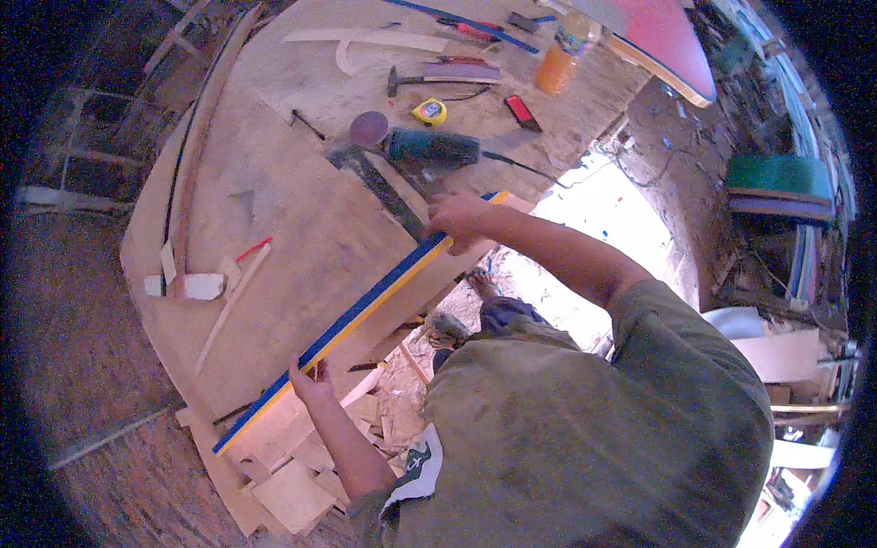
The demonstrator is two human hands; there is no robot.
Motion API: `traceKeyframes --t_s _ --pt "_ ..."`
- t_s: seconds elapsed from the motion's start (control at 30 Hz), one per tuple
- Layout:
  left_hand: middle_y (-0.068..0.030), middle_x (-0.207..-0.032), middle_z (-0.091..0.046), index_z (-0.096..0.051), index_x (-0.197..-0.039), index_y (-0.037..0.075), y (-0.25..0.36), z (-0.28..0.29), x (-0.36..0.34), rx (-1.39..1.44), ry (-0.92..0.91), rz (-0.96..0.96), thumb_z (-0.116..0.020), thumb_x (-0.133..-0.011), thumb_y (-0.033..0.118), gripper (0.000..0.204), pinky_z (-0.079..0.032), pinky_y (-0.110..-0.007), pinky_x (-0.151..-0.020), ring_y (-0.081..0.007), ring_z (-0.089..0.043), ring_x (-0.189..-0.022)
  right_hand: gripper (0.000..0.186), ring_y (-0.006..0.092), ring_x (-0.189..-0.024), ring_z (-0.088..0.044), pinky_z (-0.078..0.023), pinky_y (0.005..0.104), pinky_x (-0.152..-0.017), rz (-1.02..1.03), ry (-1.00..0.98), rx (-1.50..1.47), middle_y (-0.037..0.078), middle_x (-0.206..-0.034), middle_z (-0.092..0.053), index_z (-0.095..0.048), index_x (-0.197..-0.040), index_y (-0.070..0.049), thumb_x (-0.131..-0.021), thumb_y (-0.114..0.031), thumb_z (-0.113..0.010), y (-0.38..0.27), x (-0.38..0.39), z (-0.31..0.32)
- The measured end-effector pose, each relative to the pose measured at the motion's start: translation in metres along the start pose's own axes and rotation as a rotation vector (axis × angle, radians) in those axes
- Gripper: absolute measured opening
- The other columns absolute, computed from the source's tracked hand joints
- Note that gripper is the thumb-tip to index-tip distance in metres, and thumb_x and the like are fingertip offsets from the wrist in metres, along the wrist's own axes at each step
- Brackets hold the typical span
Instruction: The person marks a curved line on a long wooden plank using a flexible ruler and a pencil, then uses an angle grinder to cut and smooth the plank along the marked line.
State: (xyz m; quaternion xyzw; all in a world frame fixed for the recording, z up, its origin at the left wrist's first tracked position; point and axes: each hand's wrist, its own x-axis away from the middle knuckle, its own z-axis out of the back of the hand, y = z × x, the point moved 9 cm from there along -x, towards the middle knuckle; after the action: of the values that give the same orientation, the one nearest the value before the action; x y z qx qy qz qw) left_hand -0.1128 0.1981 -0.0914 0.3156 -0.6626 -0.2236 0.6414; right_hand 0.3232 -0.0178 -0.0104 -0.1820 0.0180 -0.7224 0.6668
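The left hand [315, 385] has its fingers bent around the strip [361, 310], thumb at the upper face; the right hand [464, 222] has its fingers curled over the same strip toward its far end. Both grips appear closed, although the undersides are hidden. The strip runs diagonally along the near edge of the tabletop [283, 201], its lower-left end extending well past the left hand and its opposite end showing just beyond the right. Open room lies on the bare surface to the left of the strip, as far as a thin pale slat [236, 306]. On the far side, clearance is limited: a dark flat bar [388, 196] ends just beside the right hand, and a power tool [429, 146] with a round disc [369, 130] lies behind it. The strip is long, straight and narrow, with a blue face and a yellow edge; the tabletop is wood-coloured, dusty and stained. Farther out lie a yellow tape measure [428, 111], a hammer [393, 82] and a bottle [557, 64] of orange liquid. Wood offcuts [292, 493] are heaped below the left forearm.
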Motion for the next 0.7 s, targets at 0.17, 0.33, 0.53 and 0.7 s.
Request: traceKeyframes --t_s 0.17,0.33,0.53,0.7 --pt "-0.0111 -0.101 -0.054 -0.055 -0.112 0.004 -0.01 0.031 -0.002 0.127 0.125 0.126 -0.079 -0.084 0.042 0.053 -0.056 -0.046 -0.085 -0.032 -0.064 -0.09 0.063 0.0389 -0.114 -0.062 -0.048 0.0522 -0.099 -0.192 0.409 -0.332 0.017 -0.119 -0.067 -0.066 -0.129 -0.016 -0.074 -0.041 -0.082 0.061 -0.003 0.083" --pt "-0.0113 -0.108 -0.056 -0.051 -0.121 0.006 -0.015 0.032 0.051 -0.107 0.148 0.15 -0.079 -0.081 0.055 0.069 -0.051 -0.047 -0.093 -0.0315 -0.062 -0.103 0.076 0.0421 -0.112 -0.063 -0.051 0.052 -0.096 -0.527 0.29 -0.124 0.022 -0.118 -0.067 -0.056 -0.134 -0.01 -0.072 -0.043 -0.084 0.141 -0.031 0.083" --pt "-0.0079 -0.105 -0.06 -0.057 -0.115 0.007 -0.074 0.076 0.075 -0.547 -0.092 0.028 -0.077 -0.082 0.053 0.059 -0.051 -0.045 -0.089 -0.027 -0.063 -0.1 0.063 0.0388 -0.104 -0.068 -0.055 0.0503 -0.089 -0.519 0.085 -0.202 0.02 -0.109 -0.071 -0.059 -0.122 -0.008 -0.07 -0.036 -0.08 0.152 -0.063 0.053" --pt "-0.0068 -0.095 -0.065 -0.063 -0.106 0.006 -0.107 -0.001 0.126 -0.599 -0.331 0.237 -0.075 -0.085 0.047 0.048 -0.053 -0.046 -0.083 -0.026 -0.068 -0.09 0.046 0.0383 -0.099 -0.069 -0.055 0.0496 -0.084 -0.569 0.123 -0.258 0.019 -0.103 -0.071 -0.066 -0.103 -0.008 -0.064 -0.029 -0.08 0.138 -0.001 0.072"
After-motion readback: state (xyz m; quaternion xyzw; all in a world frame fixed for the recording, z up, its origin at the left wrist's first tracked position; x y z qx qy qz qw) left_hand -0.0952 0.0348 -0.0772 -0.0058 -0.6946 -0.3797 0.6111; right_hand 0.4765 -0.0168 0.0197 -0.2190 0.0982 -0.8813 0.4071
